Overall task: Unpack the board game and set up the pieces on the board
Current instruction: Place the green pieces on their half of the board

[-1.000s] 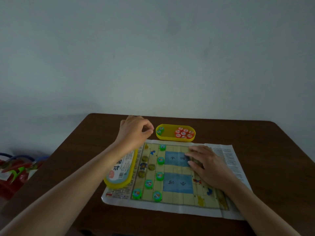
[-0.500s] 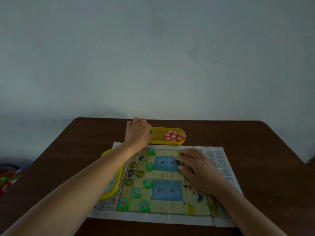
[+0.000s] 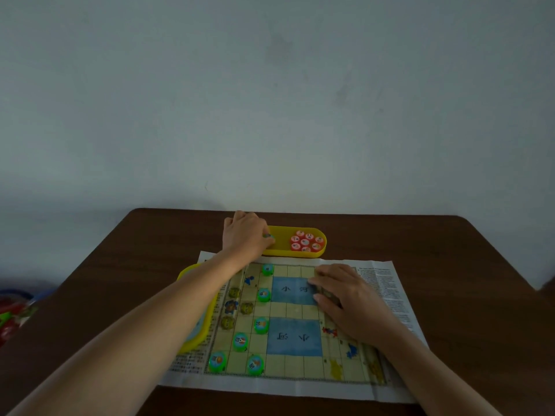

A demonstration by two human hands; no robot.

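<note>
A paper game board point(image 3: 295, 366) with two blue river squares lies on the dark brown table point(image 3: 468, 265). Several green round pieces point(image 3: 263, 295) stand on its left columns. Behind the board sits a yellow oval tray point(image 3: 280, 235) with several red pieces point(image 3: 306, 243) at its right end. My left hand point(image 3: 244, 234) reaches into the tray's left end, its fingertips pinching a green piece point(image 3: 268, 236). My right hand point(image 3: 350, 298) lies flat on the right half of the board, fingers straight.
The tray's yellow lid point(image 3: 195, 331) lies left of the board, partly under my left forearm. Colourful objects point(image 3: 13, 313) sit beyond the table's left edge. A plain wall rises behind the table.
My left hand moved forward from above the board into the tray's left end and closed its fingertips on the green piece there. The right hand stayed pressed on the board.
</note>
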